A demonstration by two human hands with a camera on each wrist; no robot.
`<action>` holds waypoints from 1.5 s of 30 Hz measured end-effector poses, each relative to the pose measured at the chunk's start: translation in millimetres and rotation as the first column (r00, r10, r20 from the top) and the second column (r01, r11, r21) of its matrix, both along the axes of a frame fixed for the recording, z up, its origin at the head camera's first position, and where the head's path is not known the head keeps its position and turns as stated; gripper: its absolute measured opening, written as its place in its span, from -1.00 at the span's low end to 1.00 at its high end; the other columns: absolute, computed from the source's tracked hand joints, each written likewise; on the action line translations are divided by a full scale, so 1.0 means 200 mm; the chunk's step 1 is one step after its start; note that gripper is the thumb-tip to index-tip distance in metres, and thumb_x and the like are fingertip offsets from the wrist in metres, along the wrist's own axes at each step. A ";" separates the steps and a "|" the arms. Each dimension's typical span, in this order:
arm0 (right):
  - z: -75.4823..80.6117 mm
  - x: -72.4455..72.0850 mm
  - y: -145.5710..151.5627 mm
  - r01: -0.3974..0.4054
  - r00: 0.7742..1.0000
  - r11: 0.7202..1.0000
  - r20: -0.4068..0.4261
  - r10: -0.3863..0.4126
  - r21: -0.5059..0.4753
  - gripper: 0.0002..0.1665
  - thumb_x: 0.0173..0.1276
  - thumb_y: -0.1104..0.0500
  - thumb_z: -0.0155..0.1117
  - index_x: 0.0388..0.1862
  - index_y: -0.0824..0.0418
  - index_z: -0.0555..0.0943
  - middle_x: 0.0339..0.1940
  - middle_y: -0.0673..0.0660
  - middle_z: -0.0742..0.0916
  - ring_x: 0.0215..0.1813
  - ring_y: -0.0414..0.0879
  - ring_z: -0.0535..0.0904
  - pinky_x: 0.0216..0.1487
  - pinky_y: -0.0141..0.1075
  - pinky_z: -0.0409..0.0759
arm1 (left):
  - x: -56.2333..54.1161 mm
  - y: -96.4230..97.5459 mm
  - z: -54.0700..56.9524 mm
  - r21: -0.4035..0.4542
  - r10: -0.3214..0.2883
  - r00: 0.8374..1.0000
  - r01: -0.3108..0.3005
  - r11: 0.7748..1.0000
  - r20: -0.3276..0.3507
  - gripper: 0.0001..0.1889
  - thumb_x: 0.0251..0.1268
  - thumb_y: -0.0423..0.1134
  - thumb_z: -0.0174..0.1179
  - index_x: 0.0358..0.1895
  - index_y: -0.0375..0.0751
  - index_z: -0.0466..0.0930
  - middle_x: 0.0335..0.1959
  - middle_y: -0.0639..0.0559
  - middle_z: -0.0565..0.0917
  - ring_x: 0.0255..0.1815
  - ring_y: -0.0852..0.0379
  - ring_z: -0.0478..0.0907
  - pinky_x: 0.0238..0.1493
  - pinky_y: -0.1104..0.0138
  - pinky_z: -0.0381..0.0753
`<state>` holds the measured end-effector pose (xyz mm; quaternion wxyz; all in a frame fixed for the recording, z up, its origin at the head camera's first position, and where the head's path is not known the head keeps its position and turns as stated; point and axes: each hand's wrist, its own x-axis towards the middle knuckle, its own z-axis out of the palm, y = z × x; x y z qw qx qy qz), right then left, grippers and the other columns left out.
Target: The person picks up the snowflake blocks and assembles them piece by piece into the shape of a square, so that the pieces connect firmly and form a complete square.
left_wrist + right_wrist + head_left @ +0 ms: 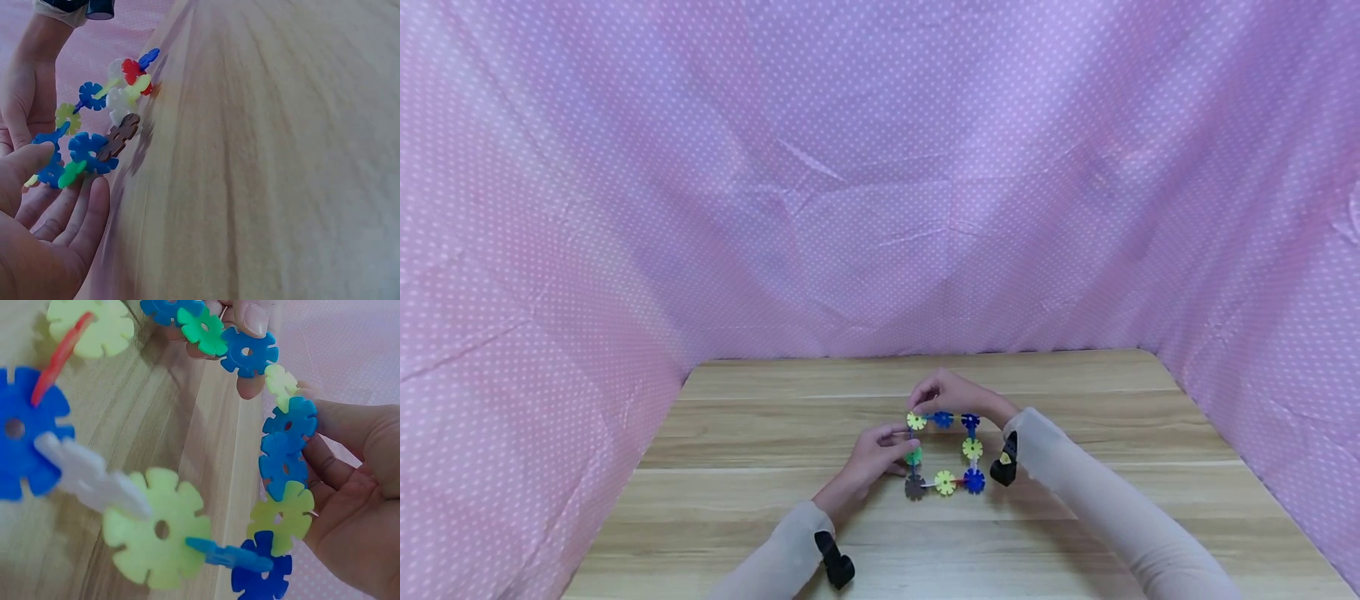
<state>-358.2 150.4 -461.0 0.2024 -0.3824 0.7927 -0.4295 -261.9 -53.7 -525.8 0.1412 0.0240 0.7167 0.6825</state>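
Notched plastic snowflake discs are linked into a square ring, which both hands hold above the table. My left hand [868,458] grips the ring's left side, with thumb and fingers around the blue and green discs [73,174]. At the far left corner, by a yellow disc [916,421], my right hand [961,395] pinches the ring; in the right wrist view its fingers are partly behind blue discs [284,467]. A brown disc [915,487] forms the near left corner, a dark blue disc [974,481] the near right one. Between them sit white and red links and a yellow disc [945,482].
Below the ring lies a wood-grain table [760,417]. Pink dotted cloth [880,208] hangs behind it and on both sides. Black wrist straps with small cameras [1004,460] sit over the pale sleeves [1105,500].
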 end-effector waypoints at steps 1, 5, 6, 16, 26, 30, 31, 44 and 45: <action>0.00 0.00 0.00 -0.003 1.000 1.000 -0.002 0.003 0.001 -0.85 0.43 0.30 0.33 -0.12 0.35 0.76 -0.18 0.19 0.83 -0.20 -0.21 0.69 -0.11 -0.41 0.68 | 0.00 0.00 0.00 0.004 0.001 1.000 -0.001 1.000 -0.005 -0.52 0.33 -0.18 0.39 0.25 -0.30 0.60 -0.11 -0.06 0.78 -0.28 0.19 0.70 -0.25 0.25 0.80; 0.01 0.01 -0.01 -0.023 1.000 1.000 -0.018 0.023 -0.015 -0.80 0.42 0.31 0.32 -0.10 0.45 0.73 -0.16 0.23 0.82 -0.18 -0.22 0.69 -0.09 -0.43 0.67 | -0.01 0.01 0.01 0.023 0.011 1.000 -0.011 1.000 -0.019 -0.52 0.29 -0.26 0.41 0.22 -0.40 0.60 -0.14 -0.10 0.79 -0.29 0.19 0.72 -0.19 0.21 0.81; 0.01 0.01 -0.01 -0.028 0.999 0.999 -0.020 0.028 -0.020 -0.79 0.42 0.32 0.32 -0.09 0.47 0.72 -0.15 0.25 0.82 -0.18 -0.21 0.69 -0.09 -0.43 0.67 | -0.01 0.01 0.01 0.031 0.013 1.000 -0.013 0.999 -0.022 -0.52 0.28 -0.28 0.41 0.21 -0.43 0.60 -0.14 -0.11 0.79 -0.30 0.19 0.72 -0.18 0.20 0.82; -0.01 0.01 0.00 -0.035 0.999 0.999 -0.019 0.035 -0.035 -0.82 0.42 0.30 0.33 -0.12 0.41 0.75 -0.17 0.22 0.83 -0.19 -0.23 0.70 -0.08 -0.40 0.69 | -0.02 0.02 0.00 0.057 0.006 0.999 -0.005 0.998 -0.031 -0.56 0.32 -0.27 0.38 0.18 -0.47 0.62 -0.08 -0.19 0.79 -0.31 0.21 0.72 -0.15 0.17 0.81; -0.01 0.01 0.01 -0.060 0.998 0.998 -0.006 0.060 -0.036 -0.82 0.43 0.33 0.31 -0.12 0.46 0.73 -0.18 0.26 0.82 -0.19 -0.24 0.69 -0.10 -0.41 0.69 | -0.03 0.02 0.00 0.043 -0.017 1.000 0.018 0.999 -0.009 -0.59 0.33 -0.21 0.39 0.13 -0.40 0.67 -0.07 -0.15 0.80 -0.32 0.21 0.72 -0.17 0.23 0.81; -0.01 0.00 0.01 -0.085 0.996 0.996 -0.013 0.084 -0.040 -0.83 0.42 0.35 0.31 -0.13 0.46 0.74 -0.19 0.29 0.82 -0.21 -0.25 0.68 -0.12 -0.43 0.69 | -0.02 0.03 0.01 0.040 -0.016 1.000 0.017 0.999 -0.021 -0.61 0.29 -0.22 0.42 0.08 -0.39 0.71 -0.13 -0.12 0.81 -0.34 0.23 0.71 -0.21 0.25 0.81; 0.00 0.00 0.01 -0.087 0.996 0.996 -0.014 0.087 -0.036 -0.83 0.42 0.35 0.31 -0.13 0.47 0.74 -0.19 0.29 0.82 -0.21 -0.25 0.68 -0.13 -0.44 0.69 | -0.02 0.03 0.01 0.040 -0.015 1.000 0.016 0.999 -0.024 -0.61 0.28 -0.22 0.43 0.08 -0.39 0.71 -0.13 -0.12 0.82 -0.35 0.23 0.71 -0.21 0.25 0.81; -0.01 0.01 -0.01 -0.077 0.996 0.997 0.038 0.078 -0.015 -0.87 0.39 0.37 0.33 -0.19 0.39 0.78 -0.23 0.27 0.82 -0.28 -0.25 0.65 -0.23 -0.48 0.65 | -0.03 0.06 -0.02 0.017 -0.001 0.999 0.002 1.000 -0.035 -0.63 0.26 -0.23 0.44 0.02 -0.43 0.73 -0.20 -0.09 0.82 -0.39 0.25 0.69 -0.28 0.32 0.79; -0.01 0.01 -0.01 -0.073 0.997 0.997 0.040 0.073 -0.014 -0.87 0.39 0.37 0.34 -0.19 0.39 0.78 -0.23 0.26 0.81 -0.29 -0.25 0.65 -0.23 -0.48 0.65 | -0.03 0.06 -0.02 0.019 0.003 0.999 -0.002 1.000 -0.034 -0.64 0.26 -0.23 0.43 0.02 -0.42 0.73 -0.21 -0.09 0.82 -0.39 0.25 0.70 -0.28 0.31 0.79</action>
